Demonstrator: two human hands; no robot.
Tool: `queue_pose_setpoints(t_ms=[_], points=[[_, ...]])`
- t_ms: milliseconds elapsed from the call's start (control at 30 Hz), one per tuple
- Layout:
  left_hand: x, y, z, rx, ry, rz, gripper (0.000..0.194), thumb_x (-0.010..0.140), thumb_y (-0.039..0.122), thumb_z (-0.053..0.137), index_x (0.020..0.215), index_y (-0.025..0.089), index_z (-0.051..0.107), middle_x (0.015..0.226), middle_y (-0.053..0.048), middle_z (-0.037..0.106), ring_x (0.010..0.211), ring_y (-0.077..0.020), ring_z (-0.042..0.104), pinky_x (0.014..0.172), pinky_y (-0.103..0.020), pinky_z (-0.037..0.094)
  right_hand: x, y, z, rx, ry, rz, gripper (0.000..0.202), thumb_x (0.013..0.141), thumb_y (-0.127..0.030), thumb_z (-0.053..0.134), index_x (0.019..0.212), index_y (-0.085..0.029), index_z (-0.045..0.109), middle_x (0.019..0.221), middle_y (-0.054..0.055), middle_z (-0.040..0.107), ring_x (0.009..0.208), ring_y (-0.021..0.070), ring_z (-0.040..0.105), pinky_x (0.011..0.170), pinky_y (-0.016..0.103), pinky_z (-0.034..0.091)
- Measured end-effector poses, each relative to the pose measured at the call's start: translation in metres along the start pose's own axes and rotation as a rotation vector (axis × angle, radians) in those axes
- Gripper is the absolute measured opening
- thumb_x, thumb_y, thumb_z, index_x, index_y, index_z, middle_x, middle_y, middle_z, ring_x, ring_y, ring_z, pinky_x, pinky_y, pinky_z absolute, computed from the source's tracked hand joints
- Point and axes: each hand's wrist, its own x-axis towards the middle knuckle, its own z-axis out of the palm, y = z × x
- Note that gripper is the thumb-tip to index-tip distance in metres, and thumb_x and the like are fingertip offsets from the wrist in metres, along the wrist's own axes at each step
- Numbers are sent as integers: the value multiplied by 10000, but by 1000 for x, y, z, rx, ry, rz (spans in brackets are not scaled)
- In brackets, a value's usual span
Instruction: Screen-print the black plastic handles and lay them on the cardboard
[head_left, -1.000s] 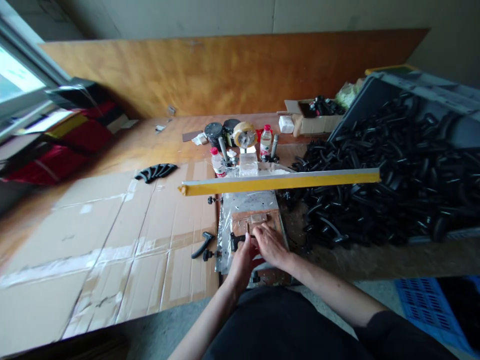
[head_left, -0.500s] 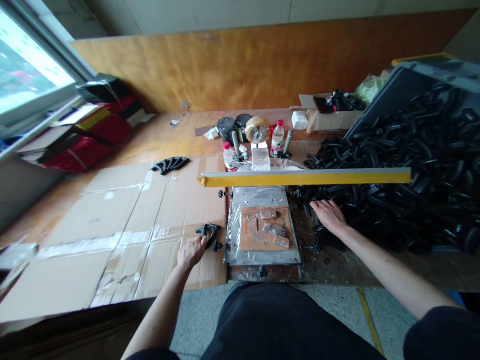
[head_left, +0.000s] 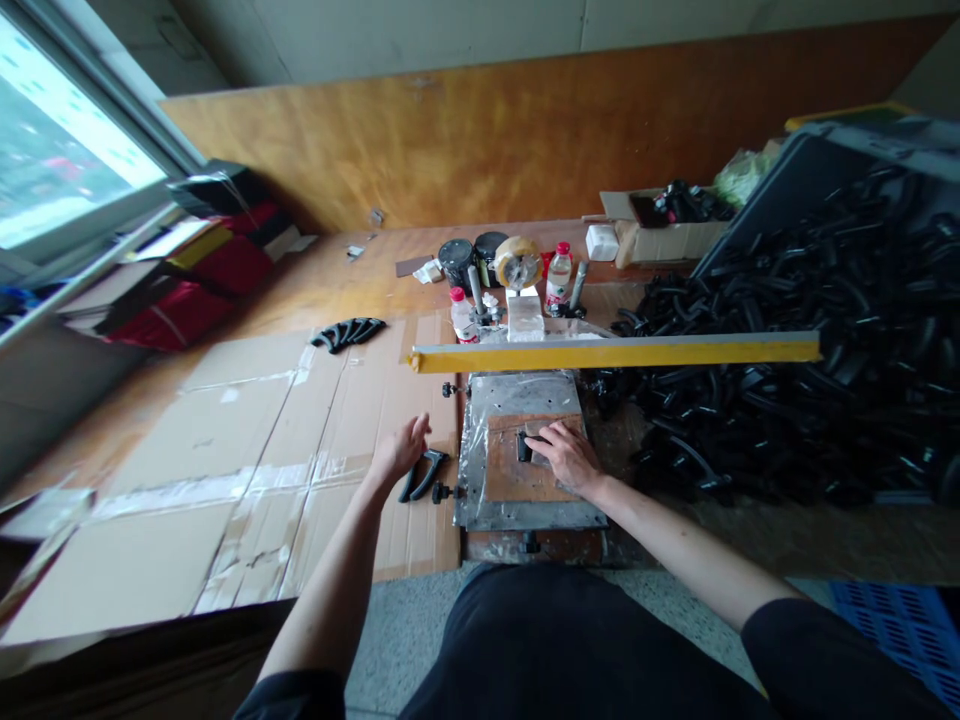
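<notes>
My right hand (head_left: 568,456) is over the brown wooden board (head_left: 504,484) of the metal jig, its fingers closed on a black plastic handle (head_left: 523,447). Most of that part is hidden beneath the fingers. My left hand (head_left: 403,447) hovers above the cardboard with its fingers loosely apart and nothing visible in them. Just beside and below it, black curved handles (head_left: 426,476) lie on the cardboard. Farther back on the same sheet sits a neat row of several black handles (head_left: 349,334).
A yellow-edged bar (head_left: 615,352) spans above the jig plate (head_left: 517,394). To the right is a large heap of black handles (head_left: 757,390) spilling from a grey bin (head_left: 757,190). Bottles, dark tubs (head_left: 456,262) and a tape roll (head_left: 517,262) stand behind the jig.
My right hand has moved left from the heap onto the wooden board with a black handle. My left hand has let go of the handle on the cardboard and risen slightly.
</notes>
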Motion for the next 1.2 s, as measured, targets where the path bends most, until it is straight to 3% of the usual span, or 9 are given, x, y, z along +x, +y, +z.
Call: queue_pose_setpoints(t_ms=[133,267,367,467,600,700,867,1067,1200], points=[[4,99,-33,-960,150,238,672,893,670,243,1121,145,595,725,-48,633,543,-116,538,550,-235,462,1,1,-2,47,-11,2,322,916,-152,486,1163,-231,676,1016,84,646,1011,219,515,901,359,445],[-20,151,-48,-1220,126,323,610,901,627,333,1170,143,589,697,-32,620,548,-114,533,517,-219,438,-5,32,-23,104,135,113,219,904,-175,531,974,-192,738,905,63,694,905,183,587,835,318,520],[-46,136,-34,-1157,95,192,607,877,651,378,1107,153,638,799,-53,650,605,-128,554,520,-225,431,-9,77,-55,104,347,379,312,935,-204,423,852,-140,717,832,54,704,769,148,615,735,277,558],[-64,103,2,-1023,-60,41,563,830,620,507,1143,171,643,731,-17,603,542,-105,480,482,-215,363,0,104,-82,110,419,477,336,933,-197,388,970,-103,708,903,94,702,766,172,640,705,296,561],[-66,74,60,-833,-87,-6,675,834,503,558,1428,221,402,615,63,448,511,-83,377,492,-198,294,47,74,-88,95,381,309,444,844,-251,607,1269,-134,565,1309,150,551,1117,256,561,883,367,513],[-58,65,87,-678,-51,-12,665,856,476,512,1452,221,362,606,71,423,536,-94,397,525,-203,306,84,34,-76,-9,202,141,523,764,-250,716,1241,-108,552,1291,164,546,1163,302,494,931,406,451],[-54,61,92,-546,-71,-24,592,875,500,452,1407,241,429,673,44,520,624,-124,502,595,-227,359,73,4,-55,-31,-104,22,52,834,-202,627,874,-170,625,888,78,656,897,223,560,762,311,426],[-55,59,92,-520,-85,-40,584,880,497,442,1402,236,430,729,27,563,661,-133,541,615,-235,383,20,8,-68,24,-191,-442,155,826,-62,518,802,-174,622,800,49,636,828,192,540,694,289,376],[-55,60,92,-545,-70,-54,585,877,509,450,1389,226,447,731,23,563,655,-131,537,596,-231,373,31,12,-73,105,-182,-340,113,777,-90,593,736,-195,609,758,14,628,775,172,535,652,268,362]])
